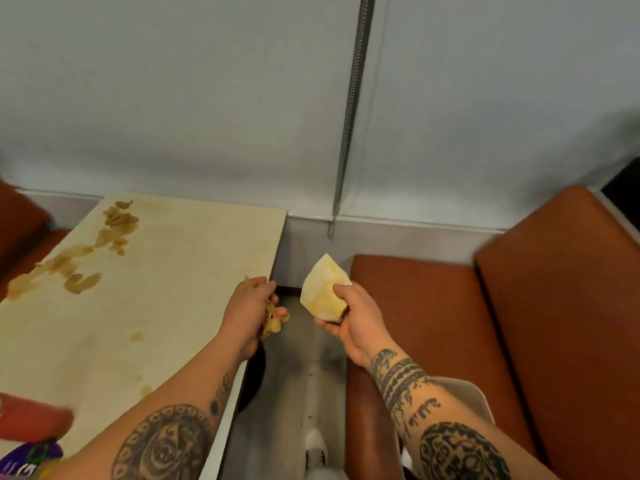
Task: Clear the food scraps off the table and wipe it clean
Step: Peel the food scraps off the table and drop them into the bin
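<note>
- Near left corner of the desk (194, 258): a blurred red object (33, 422) and a purple printed packet (31, 459), both cut off by the frame edge.
- A white shoe (316, 448) stood on the grey floor (298, 372) in the gap between the desk and the brown padded seat (433, 327).
- Two tattooed forearms reached forward, the left one crossing the desk's right edge.
- Left hand (251, 315): just past the desk's right edge, over the floor gap. Its fingers (281, 311) were curled round a clump of scraps (273, 323), tan and wet-looking, with bits showing below the palm.
- Right hand (351, 322): level with the left and near it, over the same gap. Thumb on top and fingers beneath pinched a folded napkin (320, 294), white at the edges and stained yellow-brown across the middle.
- A few small tan spots (136, 337) lay on the desk left of the left hand.
- Far left of the desk: a trail of scraps (117, 225) and brown smears (59, 268) ran diagonally toward the far edge.
- Beyond: a pale wall (190, 98) with a beaded chain (351, 116) hanging down it.
</note>
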The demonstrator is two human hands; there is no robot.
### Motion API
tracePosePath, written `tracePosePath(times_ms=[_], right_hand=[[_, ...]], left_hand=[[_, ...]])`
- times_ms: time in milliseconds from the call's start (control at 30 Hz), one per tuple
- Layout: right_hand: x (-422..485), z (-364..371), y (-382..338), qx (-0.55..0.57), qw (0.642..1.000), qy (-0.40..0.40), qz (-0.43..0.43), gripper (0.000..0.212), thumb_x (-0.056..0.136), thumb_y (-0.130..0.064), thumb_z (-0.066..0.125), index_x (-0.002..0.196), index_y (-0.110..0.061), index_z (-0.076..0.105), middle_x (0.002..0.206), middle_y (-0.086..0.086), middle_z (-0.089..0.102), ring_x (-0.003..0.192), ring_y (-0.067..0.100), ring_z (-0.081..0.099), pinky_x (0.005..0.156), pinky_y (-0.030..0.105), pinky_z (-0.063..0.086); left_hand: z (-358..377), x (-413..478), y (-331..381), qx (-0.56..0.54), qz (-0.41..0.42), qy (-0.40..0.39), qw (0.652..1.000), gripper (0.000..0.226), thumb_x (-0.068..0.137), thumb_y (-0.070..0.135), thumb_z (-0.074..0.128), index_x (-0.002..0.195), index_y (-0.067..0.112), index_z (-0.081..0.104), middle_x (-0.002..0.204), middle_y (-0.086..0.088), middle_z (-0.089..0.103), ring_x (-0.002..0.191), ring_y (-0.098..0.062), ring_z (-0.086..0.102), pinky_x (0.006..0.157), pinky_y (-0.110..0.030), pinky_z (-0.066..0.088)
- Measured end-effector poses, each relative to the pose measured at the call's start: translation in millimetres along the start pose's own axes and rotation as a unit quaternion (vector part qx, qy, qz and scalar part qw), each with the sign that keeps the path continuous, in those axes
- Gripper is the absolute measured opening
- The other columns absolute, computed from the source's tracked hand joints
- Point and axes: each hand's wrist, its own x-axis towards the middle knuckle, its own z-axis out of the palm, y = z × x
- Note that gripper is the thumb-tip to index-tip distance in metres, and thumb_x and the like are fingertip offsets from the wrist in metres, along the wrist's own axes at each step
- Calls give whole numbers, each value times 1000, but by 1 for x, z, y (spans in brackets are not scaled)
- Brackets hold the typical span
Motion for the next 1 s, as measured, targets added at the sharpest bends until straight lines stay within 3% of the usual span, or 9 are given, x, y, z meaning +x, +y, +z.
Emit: tracePosePath(times_ms=[67, 167, 300, 333, 433, 567, 733, 867, 1000], right_hand=[[-5, -31, -4, 9, 999, 29, -11, 16, 100, -18, 57, 115, -15, 64, 123, 17, 67, 106, 31, 67, 75, 43, 59], [-17, -79, -7, 5, 995, 95, -28, 17, 100, -20, 59, 116, -17, 64, 121, 15, 68, 110, 32, 67, 77, 42, 60], [-37, -148, 2, -33, 977, 208, -44, 20, 97, -23, 62, 117, -21, 64, 116, 8, 71, 106, 28, 69, 83, 42, 60], [-43, -165, 5, -48, 970, 234, -43, 21, 95, -24, 63, 116, -22, 64, 115, 7, 70, 105, 28, 69, 88, 46, 60], [-63, -205, 17, -133, 945, 299, -15, 32, 88, -31, 66, 118, -21, 64, 112, 4, 67, 103, 27, 66, 93, 56, 57], [-82, -241, 39, -149, 926, 345, 26, 42, 86, -24, 66, 128, -22, 63, 114, 3, 66, 100, 25, 66, 89, 50, 59], [-88, -261, 61, -135, 905, 400, 45, 32, 90, -20, 69, 120, -13, 63, 101, 1, 65, 87, 18, 63, 67, 32, 51], [-87, -263, 71, -178, 881, 436, 48, 38, 86, -27, 66, 123, -20, 62, 106, -1, 65, 91, 21, 64, 89, 47, 56], [-88, -258, 70, -191, 880, 435, 29, 25, 92, -20, 63, 117, -20, 62, 104, 0, 62, 81, 11, 59, 78, 37, 53]], left_hand=[[30, -3, -9, 11, -13, -32, 999, 23, 100, 17, 58, 122, 15, 52, 83, -8, 60, 58, -22, 62, 56, -33, 54], [74, -8, -26, 22, -44, -78, 996, 31, 96, 13, 61, 124, 21, 51, 96, -10, 62, 66, -22, 65, 65, -37, 53], [132, -27, -57, 44, -95, -143, 984, 34, 95, 9, 62, 124, 23, 50, 98, -10, 62, 78, -23, 64, 55, -33, 54], [145, -32, -66, 58, -111, -159, 979, 35, 94, 10, 63, 124, 25, 51, 100, -9, 64, 81, -24, 65, 57, -33, 57], [178, -49, -95, 118, -160, -210, 957, 33, 93, 17, 65, 123, 28, 56, 111, -10, 70, 100, -29, 70, 85, -48, 61], [208, -74, -120, 189, -192, -264, 926, 28, 91, 23, 66, 117, 15, 62, 95, -11, 68, 86, -28, 68, 77, -41, 62], [227, -86, -137, 243, -217, -291, 899, 20, 98, 26, 61, 117, 19, 62, 117, -9, 66, 110, -27, 63, 98, -47, 55], [228, -86, -143, 322, -183, -310, 876, 18, 97, 30, 61, 114, 24, 65, 120, -3, 64, 114, -23, 59, 98, -46, 55], [219, -80, -137, 333, -162, -302, 879, 18, 97, 27, 60, 113, 22, 66, 109, -2, 65, 102, -19, 60, 89, -39, 55]])
